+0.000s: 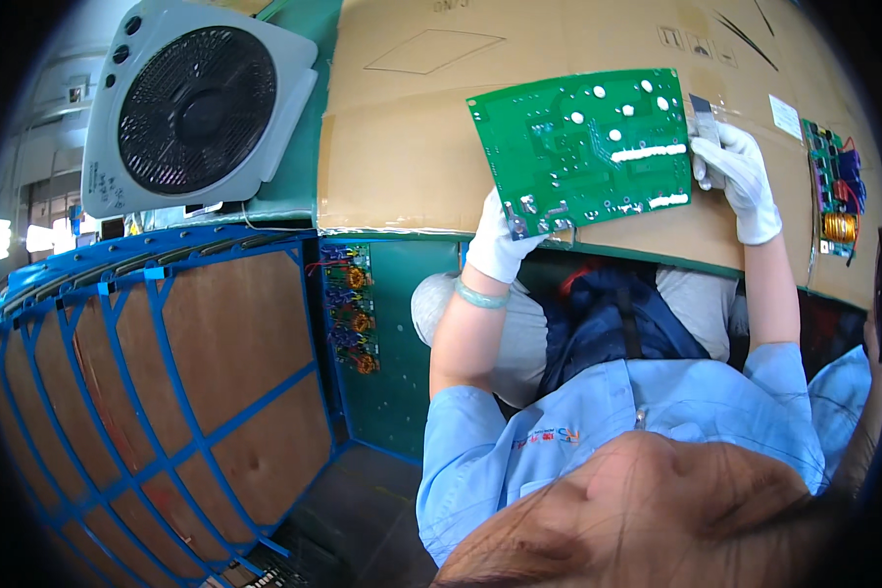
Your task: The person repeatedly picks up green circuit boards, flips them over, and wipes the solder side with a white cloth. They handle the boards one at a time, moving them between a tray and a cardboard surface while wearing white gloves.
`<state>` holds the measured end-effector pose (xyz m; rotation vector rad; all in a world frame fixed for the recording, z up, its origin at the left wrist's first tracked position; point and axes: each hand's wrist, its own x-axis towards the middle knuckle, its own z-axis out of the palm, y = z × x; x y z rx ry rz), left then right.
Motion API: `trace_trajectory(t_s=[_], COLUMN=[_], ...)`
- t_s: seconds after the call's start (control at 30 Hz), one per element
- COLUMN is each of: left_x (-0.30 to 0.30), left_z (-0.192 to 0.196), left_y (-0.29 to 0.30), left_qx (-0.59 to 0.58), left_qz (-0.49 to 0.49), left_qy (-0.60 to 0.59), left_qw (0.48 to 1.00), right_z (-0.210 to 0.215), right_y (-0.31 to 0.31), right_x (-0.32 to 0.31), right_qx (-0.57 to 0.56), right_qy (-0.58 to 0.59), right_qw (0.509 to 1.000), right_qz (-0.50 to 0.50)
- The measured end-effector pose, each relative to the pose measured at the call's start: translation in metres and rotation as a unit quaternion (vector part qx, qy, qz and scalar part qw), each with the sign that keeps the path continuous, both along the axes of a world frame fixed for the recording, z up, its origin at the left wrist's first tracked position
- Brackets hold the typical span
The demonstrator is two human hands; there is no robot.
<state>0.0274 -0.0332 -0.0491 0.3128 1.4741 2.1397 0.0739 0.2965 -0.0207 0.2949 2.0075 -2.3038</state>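
Observation:
A green circuit board (588, 147) is held tilted over the cardboard, its solder side showing. White blobs and two white strips of a paste-like coating stand out on it. My left hand (500, 243), in a white glove, grips the board's lower left corner; the fingers behind it are hidden. In the same kind of glove, my right hand (745, 181) is closed beside the board's right edge. It holds a flat grey blade-like tool (705, 120) with a dark tip pointing up. Whether the right fingers also touch the board I cannot tell.
Brown cardboard (392, 147) covers the bench. A grey box fan (201, 108) stands at the far left. Another populated board (835, 191) lies at the right edge. Several boards with copper coils (361, 321) sit lower left, beside a blue-framed wooden-panelled rack (255, 431).

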Motion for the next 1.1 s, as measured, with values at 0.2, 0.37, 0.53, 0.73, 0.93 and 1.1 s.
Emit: trace_trajectory(t_s=[0.2,0.37,0.53,0.73,0.93,1.1], left_x=[0.008,-0.004,0.003,-0.007,-0.003,-0.007], left_z=[0.021,0.006,0.016,-0.002,-0.005,-0.012], left_y=[0.003,-0.003,0.004,-0.005,0.0,-0.004], left_qx=[-0.165,-0.283,-0.233,-0.391,-0.375,-0.468], left_qz=[0.001,-0.024,0.019,0.007,0.023,0.026], left_qy=[0.189,0.369,0.312,0.541,0.427,0.571], left_qw=[0.968,0.885,0.921,0.744,0.822,0.673], right_z=[0.002,0.011,0.017,0.021,0.017,0.019], right_y=[-0.001,-0.002,-0.003,-0.006,-0.002,-0.006], right_x=[0.0,0.003,0.006,0.007,0.007,0.007], right_qx=[0.002,-0.005,0.006,0.005,0.019,0.018], right_qy=[0.006,0.007,0.006,0.009,0.014,0.014], right_qw=[1.0,1.0,1.0,0.999,0.999,0.999], right_qz=[0.003,0.023,0.029,0.033,0.044,0.034])
